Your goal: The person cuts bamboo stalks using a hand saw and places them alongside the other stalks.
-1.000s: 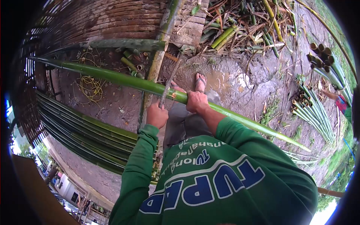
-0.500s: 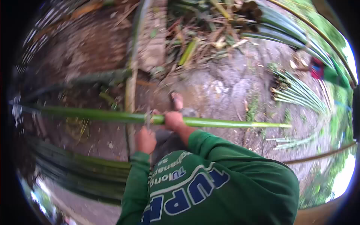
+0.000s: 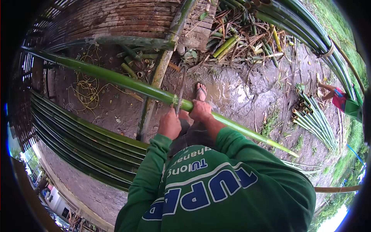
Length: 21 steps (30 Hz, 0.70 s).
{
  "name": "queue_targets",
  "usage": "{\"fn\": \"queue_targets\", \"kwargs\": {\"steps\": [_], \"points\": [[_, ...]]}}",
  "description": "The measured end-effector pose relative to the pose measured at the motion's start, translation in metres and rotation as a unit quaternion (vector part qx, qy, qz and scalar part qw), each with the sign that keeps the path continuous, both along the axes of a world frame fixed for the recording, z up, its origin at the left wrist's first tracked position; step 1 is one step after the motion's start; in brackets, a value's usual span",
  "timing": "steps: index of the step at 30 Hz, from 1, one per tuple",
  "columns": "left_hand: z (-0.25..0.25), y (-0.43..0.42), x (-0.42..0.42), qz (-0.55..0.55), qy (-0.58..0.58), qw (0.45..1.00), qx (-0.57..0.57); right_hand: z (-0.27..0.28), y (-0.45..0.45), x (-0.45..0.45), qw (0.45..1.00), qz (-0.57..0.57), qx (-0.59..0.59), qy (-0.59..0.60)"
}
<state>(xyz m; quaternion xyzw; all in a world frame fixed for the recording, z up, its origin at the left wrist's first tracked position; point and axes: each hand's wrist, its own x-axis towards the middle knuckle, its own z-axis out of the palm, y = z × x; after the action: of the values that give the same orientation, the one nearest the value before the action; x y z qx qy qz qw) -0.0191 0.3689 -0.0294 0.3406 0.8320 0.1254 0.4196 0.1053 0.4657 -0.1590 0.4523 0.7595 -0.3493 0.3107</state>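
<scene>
A long green bamboo pole (image 3: pixel 131 83) slants across in front of me, from the upper left down to the lower right. My right hand (image 3: pixel 201 111) is closed around it just right of a pale, roughened node. In my left hand (image 3: pixel 169 123) I grip a long-bladed knife (image 3: pixel 183 79), its dark narrow blade pointing away from me and lying across the pole beside that node. The knife's handle is mostly hidden by my fingers. Under the pole, near my left hand, runs an upright-looking bamboo rail (image 3: pixel 160 71).
Several bamboo poles (image 3: pixel 85 135) lie side by side at the left. Offcuts (image 3: pixel 228 46) are heaped beyond my sandalled foot (image 3: pixel 201 92). A tied bundle (image 3: pixel 301 23) and cut lengths (image 3: pixel 317 120) are at the right, near another person (image 3: pixel 336 96). Yellow cord (image 3: pixel 87 91) is on the muddy ground.
The pole lay nearly level in view before and slants now. The whole view has shifted and turned, and it is sharper. Both hands keep their holds on the knife and pole.
</scene>
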Motion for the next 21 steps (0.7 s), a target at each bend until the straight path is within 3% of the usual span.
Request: {"fn": "queue_targets", "kwargs": {"steps": [4,7,18,21], "points": [[0.009,-0.026,0.002,-0.009,-0.005,1.000,-0.017,0.012,0.002,-0.011,0.999,-0.019,-0.034,0.000],[0.009,-0.016,0.002,-0.008,0.031,0.998,0.048,0.011,0.010,-0.005,0.999,-0.034,-0.006,0.003],[0.123,-0.088,0.004,0.039,-0.012,0.997,-0.072,0.027,0.009,-0.008,0.998,-0.017,-0.051,-0.011],[0.080,-0.083,0.003,0.038,0.014,0.999,-0.024,0.023,0.018,-0.011,0.999,-0.006,-0.052,-0.010]]}}
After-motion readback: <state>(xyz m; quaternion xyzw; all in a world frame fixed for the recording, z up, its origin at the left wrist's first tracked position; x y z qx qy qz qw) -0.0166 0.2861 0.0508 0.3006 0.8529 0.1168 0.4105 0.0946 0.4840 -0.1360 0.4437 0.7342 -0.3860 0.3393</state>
